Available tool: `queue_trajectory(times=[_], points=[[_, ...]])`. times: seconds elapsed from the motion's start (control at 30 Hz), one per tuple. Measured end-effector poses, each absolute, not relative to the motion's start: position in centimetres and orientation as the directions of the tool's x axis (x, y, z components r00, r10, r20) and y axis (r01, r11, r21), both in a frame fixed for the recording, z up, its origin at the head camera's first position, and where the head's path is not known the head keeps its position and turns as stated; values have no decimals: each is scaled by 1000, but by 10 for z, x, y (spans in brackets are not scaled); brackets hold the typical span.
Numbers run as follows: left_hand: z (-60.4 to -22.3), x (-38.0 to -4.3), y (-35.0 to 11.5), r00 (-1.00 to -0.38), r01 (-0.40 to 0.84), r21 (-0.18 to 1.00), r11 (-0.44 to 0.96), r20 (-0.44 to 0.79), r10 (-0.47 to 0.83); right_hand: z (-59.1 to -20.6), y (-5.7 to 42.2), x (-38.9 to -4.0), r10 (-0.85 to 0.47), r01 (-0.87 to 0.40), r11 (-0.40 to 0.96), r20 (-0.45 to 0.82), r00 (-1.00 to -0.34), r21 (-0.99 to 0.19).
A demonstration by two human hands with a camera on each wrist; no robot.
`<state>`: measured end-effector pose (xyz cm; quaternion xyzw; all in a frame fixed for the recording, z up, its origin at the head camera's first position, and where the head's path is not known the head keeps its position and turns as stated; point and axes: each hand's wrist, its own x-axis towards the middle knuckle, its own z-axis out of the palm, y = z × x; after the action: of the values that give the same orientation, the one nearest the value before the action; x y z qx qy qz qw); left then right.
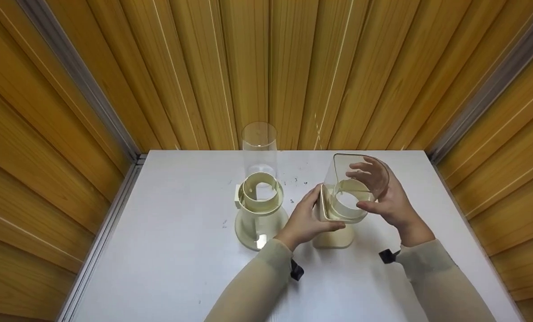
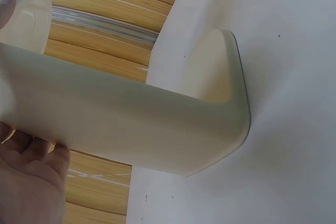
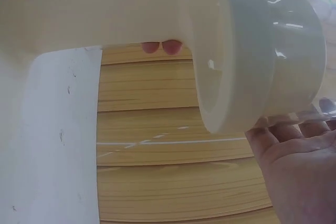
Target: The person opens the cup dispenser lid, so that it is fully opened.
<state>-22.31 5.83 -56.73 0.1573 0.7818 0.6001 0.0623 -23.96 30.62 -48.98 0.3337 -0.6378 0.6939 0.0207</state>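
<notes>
On the white table [image 1: 181, 250] stands a cream plastic stand [image 1: 334, 238] with a round collar [image 1: 344, 209] on top. My left hand [image 1: 312, 215] grips the collar's left side, thumb at the front. My right hand [image 1: 382, 193] holds a clear container [image 1: 353, 172] seated in the collar, fingers curled round its right wall. In the left wrist view the stand [image 2: 131, 124] fills the frame, its foot on the table, with my left hand [image 2: 26, 182] under it. In the right wrist view the collar [image 3: 220, 51] and container [image 3: 296, 40] lie against my right palm [image 3: 299, 171].
A second cream stand [image 1: 260, 210] sits to the left, with a clear upright cylinder [image 1: 260, 145] just behind its ring. Wooden slat walls [image 1: 266, 67] close in the table at the back and sides. Small dark specks [image 1: 293, 181] dot the tabletop.
</notes>
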Motion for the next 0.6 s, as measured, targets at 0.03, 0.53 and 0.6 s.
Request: queue_trajectory(times=[0.03,0.53,0.6], points=[[-567,-223,58,-943,168,959,228,89,321,-490,307,-240,-398,-458,-194,497,-771,-867],[-566,-221,61,-941,164,961,224,84,327,-494,309,-242,-377,-499,-282,573,-728,-820],[-566,-220,61,-942,162,960,227,82,326,-494,308,-242,-381,-488,-296,570,-728,-821]])
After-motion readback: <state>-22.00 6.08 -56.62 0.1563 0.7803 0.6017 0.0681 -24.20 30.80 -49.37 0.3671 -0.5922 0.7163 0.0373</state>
